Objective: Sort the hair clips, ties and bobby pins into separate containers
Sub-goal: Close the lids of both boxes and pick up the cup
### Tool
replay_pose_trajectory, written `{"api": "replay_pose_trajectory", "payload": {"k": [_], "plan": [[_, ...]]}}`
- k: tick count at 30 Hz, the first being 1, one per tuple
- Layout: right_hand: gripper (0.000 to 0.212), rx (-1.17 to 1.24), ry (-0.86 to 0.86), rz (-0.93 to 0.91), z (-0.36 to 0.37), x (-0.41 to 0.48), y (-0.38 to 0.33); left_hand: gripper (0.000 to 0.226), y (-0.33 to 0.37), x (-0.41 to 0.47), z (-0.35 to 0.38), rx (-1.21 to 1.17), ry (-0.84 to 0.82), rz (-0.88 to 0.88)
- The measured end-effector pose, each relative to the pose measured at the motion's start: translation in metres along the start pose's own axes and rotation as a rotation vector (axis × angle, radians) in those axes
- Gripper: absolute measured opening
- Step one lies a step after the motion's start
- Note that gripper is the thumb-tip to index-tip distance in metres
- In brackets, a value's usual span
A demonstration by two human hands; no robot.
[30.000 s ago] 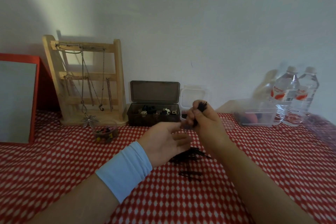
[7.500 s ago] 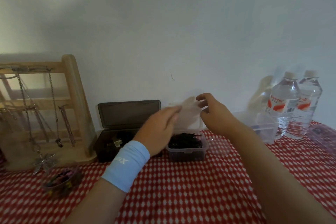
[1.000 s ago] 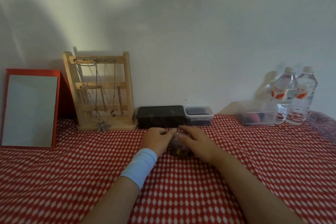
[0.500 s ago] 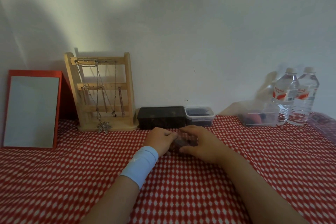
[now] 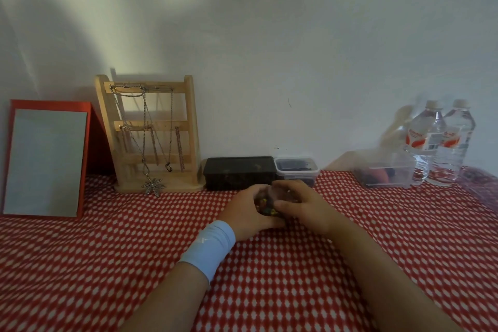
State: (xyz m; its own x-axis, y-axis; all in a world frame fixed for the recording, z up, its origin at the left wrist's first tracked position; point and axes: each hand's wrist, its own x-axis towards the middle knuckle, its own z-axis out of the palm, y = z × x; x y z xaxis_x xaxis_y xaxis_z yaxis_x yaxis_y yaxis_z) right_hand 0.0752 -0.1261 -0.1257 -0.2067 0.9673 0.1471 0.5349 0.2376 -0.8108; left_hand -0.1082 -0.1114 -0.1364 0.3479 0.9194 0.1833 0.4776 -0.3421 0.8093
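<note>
Both boxes now lidded on tablecloth (image 5: 107, 250)

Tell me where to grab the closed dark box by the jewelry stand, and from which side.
Take the dark box across its short ends, from above and in front. The wall is right behind it, and the wooden stand and small clear tub crowd its ends, so fingers may need to wedge in.

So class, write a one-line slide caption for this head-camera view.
Both hands, left hand and right hand, cup a small round container on the red checked tablecloth.
</note>
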Motion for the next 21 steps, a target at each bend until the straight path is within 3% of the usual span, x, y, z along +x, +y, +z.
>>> {"api": "replay_pose_trajectory", "payload": {"k": [7, 12, 17, 21], "plan": [[0.061, -0.132, -0.017, -0.012, -0.007, 0.001, -0.003, 0.061, -0.004, -0.004, 0.000, 0.058, 0.051, 0.100], [0.063, -0.219, -0.061, -0.006, -0.006, 0.001, -0.006, 0.075, -0.009, -0.007, -0.009, 0.117, -0.018, 0.046], [0.068, -0.239, -0.162, 0.014, -0.007, -0.001, -0.006, 0.034, -0.004, -0.009, -0.012, -0.039, -0.029, 0.007], [0.036, 0.029, -0.133, 0.083, -0.009, -0.005, -0.009, 0.034, -0.005, -0.006, -0.007, 0.152, -0.003, 0.015]]}}
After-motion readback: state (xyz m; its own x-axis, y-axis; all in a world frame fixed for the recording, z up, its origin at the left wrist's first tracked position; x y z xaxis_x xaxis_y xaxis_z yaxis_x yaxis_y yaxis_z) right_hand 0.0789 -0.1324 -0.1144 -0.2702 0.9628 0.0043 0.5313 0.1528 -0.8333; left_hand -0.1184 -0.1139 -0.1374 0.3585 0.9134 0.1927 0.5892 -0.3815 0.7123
